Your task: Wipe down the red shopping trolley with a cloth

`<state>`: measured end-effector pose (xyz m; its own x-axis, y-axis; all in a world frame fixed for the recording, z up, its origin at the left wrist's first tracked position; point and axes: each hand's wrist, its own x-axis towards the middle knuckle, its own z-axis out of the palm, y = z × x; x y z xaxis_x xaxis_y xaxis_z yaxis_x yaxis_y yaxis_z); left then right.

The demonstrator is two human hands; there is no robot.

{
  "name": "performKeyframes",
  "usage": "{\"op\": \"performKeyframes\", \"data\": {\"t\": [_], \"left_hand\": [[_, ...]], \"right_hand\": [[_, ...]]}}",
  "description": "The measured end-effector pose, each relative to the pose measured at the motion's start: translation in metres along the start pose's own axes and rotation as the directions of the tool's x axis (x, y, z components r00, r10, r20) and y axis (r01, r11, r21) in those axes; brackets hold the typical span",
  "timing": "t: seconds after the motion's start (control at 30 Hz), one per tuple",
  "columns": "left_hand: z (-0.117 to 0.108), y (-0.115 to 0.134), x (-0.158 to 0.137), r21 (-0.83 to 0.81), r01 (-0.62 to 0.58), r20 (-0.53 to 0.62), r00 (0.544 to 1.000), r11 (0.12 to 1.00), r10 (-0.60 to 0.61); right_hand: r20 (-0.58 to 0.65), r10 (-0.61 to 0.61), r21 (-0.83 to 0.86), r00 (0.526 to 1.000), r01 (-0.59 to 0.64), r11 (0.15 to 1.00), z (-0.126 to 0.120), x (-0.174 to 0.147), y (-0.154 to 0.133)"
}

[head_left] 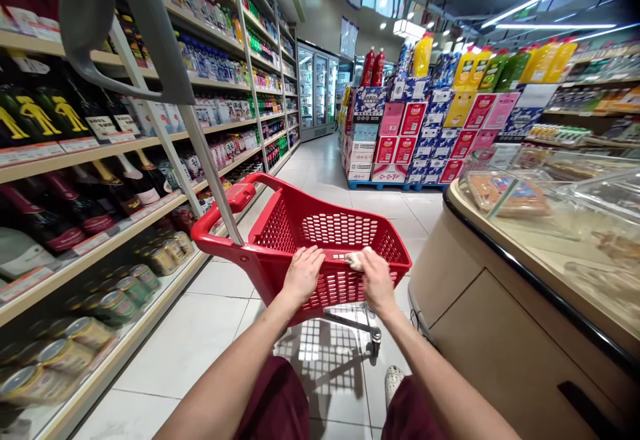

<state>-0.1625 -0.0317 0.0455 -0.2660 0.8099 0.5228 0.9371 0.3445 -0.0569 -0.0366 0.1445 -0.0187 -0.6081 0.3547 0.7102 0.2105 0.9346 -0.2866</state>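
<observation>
A red plastic shopping cart [340,227] with perforated walls stands right in front of me, its grey handle [173,40] rising at the upper left on a metal pole. My left hand [304,273] is curled over the near rim of the basket, gripping it. Farther right along the same rim, my right hand [376,277] is closed on a crumpled whitish cloth [356,260], which touches the rim. Part of the cloth is hidden by the fingers.
Shelves of bottles and cans [133,287] line the left side. A bakery display counter [495,273] stands close on the right. Ahead, stacked drink boxes [400,140] rest on a blue pallet, with glass-door refrigerators [317,87] beyond. A caster [375,343] sits under the cart.
</observation>
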Motion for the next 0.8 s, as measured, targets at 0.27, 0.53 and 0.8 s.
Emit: {"op": "performKeyframes", "data": {"t": [0.27,0.53,0.8], "left_hand": [[-0.006,0.005,0.000,0.100,0.030,0.070,0.997,0.995,-0.037],[-0.001,0.016,-0.017,0.263,0.070,0.144,0.983,0.962,-0.111],[-0.007,0.016,-0.017,0.235,0.046,0.164,0.983,0.971,-0.086]], "right_hand": [[0.016,0.084,-0.049,0.996,-0.083,0.995,-0.002,-0.002,-0.003],[-0.018,0.181,-0.053,0.983,-0.182,0.982,-0.009,0.008,-0.008],[0.012,0.142,-0.048,0.990,-0.141,0.989,-0.011,0.009,-0.004]]}}
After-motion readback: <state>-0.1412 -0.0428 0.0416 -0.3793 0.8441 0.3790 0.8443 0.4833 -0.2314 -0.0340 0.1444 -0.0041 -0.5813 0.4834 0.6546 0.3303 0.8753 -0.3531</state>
